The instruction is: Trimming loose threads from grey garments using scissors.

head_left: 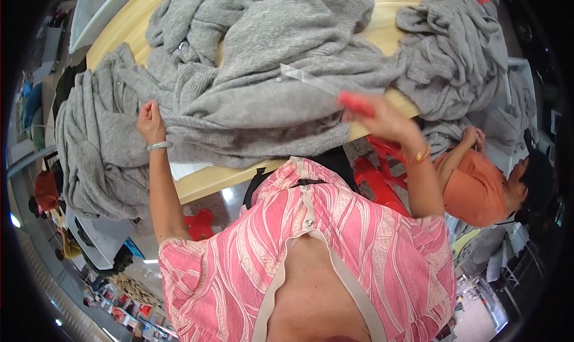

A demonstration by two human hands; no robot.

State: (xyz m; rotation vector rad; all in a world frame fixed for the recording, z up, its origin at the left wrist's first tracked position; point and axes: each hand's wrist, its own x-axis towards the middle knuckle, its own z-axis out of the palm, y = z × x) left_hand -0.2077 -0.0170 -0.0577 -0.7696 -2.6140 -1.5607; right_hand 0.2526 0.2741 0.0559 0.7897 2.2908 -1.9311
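Grey knitted fabric [257, 102] lies in a long fold across the table before me. At its left end my left hand [150, 122] is closed, pinching the edge of the knit. My right hand [391, 123], slightly blurred, grips the red handle of a tool [357, 104] above the right part of the fold. From that handle a long, flat, pale strip [311, 80] like a blade points up and left over the knit. The tool's exact kind is unclear. Whether the strip touches the fabric, I cannot tell.
More grey knits are heaped at the far side [299, 19], the left [98, 144] and the right [457, 61] of the yellow wooden table [221, 180]. Red stools [379, 183] stand below. On the right sits a person in an orange top [475, 186]. A white bin [98, 13] is far left.
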